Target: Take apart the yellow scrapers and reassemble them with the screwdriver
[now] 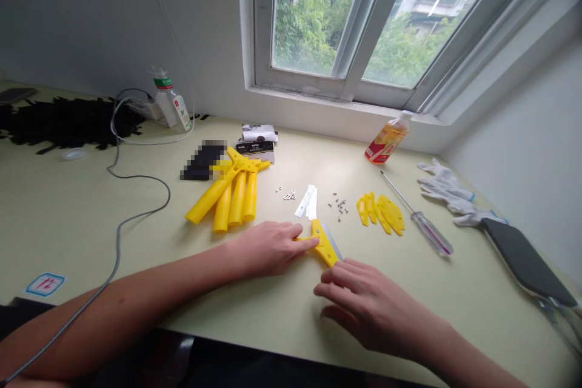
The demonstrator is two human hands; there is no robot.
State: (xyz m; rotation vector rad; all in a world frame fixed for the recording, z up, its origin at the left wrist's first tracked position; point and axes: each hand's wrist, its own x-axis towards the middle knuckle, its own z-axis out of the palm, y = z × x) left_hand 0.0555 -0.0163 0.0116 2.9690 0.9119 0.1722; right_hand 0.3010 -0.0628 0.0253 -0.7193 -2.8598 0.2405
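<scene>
Finding scraper (324, 246) over table (254, 315), at 3 o'clock from left hand (273, 247), the nearer one, and at 11 o'clock from right hand (361, 298). Grasped by left fingers at handle (305, 239), with index laid on top. Cannot tell whether pinched or only touched by right fingers, loosely curled at lower corner. Runs along handle from about 9 to 3 o'clock; points blade (333, 242) toward 2 o'clock, with edge slanting from 11 to 5.

Screws (341, 206) (on table (282, 321)) behind scraper (325, 247).
</scene>
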